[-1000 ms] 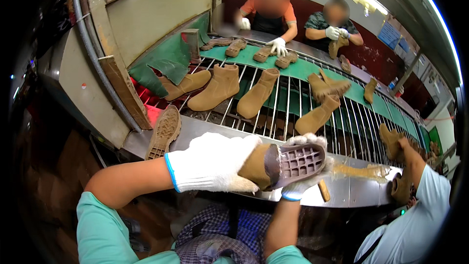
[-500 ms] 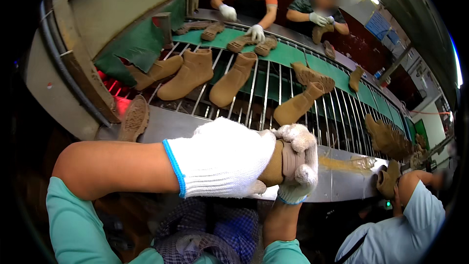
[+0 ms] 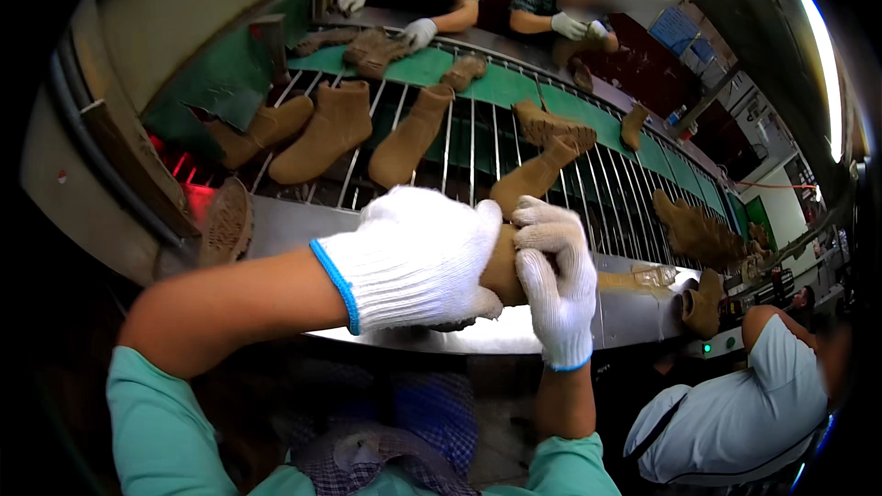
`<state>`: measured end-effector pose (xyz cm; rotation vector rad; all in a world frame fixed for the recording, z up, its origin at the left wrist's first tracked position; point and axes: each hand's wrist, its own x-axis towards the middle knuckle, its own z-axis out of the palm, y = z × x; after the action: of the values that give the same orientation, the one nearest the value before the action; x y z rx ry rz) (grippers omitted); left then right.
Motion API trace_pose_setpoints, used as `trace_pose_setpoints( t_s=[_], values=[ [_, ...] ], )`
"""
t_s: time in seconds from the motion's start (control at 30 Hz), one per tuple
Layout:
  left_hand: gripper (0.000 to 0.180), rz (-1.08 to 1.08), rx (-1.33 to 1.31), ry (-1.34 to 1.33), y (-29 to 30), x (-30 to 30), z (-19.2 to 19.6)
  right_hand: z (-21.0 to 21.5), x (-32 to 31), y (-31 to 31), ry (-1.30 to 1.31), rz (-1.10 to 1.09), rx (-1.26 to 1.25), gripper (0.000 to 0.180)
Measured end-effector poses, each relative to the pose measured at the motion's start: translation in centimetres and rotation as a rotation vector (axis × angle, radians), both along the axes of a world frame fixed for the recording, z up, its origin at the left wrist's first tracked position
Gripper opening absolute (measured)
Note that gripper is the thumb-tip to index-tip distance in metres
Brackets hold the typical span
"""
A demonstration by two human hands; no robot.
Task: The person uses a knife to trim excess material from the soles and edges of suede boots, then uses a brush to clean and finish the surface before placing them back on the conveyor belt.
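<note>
A tan ankle boot [image 3: 501, 268] is held in front of me at the near edge of the conveyor, mostly covered by my gloves. My left hand [image 3: 427, 262], in a white knit glove with blue trim, wraps over its left part. My right hand [image 3: 558, 280], gloved likewise, has its fingers curled against the boot's right side. Part of a dark edge shows beneath my left hand; what it belongs to I cannot make out. Beyond my hands another tan boot [image 3: 533, 176] lies on the conveyor's metal rods.
More tan boots [image 3: 322, 133] stand on the rod conveyor [image 3: 470, 142]. At the left, a brown shoe sole [image 3: 227, 223] leans near a red glow. Co-workers handle soles across the green belt [image 3: 514, 95]. A person in light blue [image 3: 735, 413] sits at the right, near a boot [image 3: 703, 303].
My right hand has shifted its hold, and the brownish sole strip seen under its fingers is now hidden. The view has turned slightly. Across the conveyor, a co-worker has moved a sole left.
</note>
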<state>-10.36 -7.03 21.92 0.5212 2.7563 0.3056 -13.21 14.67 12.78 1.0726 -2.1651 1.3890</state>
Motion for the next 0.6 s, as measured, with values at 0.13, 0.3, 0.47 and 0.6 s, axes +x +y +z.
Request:
trace_pose_setpoints(
  t_s=[0.13,0.3,0.47,0.6],
  values=[
    [0.092,0.378,0.159,0.11,-5.3,2.5,-2.7,-6.0,0.8,1.9,-0.341,-0.12,-0.203,0.042],
    [0.103,0.804,0.003,-0.01,-13.6,6.3,-12.9,-17.1,2.8,15.8,-0.3,-0.753,0.846,0.042],
    [0.099,0.857,0.26,-0.03,-12.4,14.2,-22.5,-19.7,-0.6,19.8,-0.245,-0.731,0.902,0.047],
    [0.093,0.686,0.412,-0.162,-10.0,15.3,-23.9,-11.9,-1.5,7.1,-0.92,-0.436,0.214,0.046]
  ],
)
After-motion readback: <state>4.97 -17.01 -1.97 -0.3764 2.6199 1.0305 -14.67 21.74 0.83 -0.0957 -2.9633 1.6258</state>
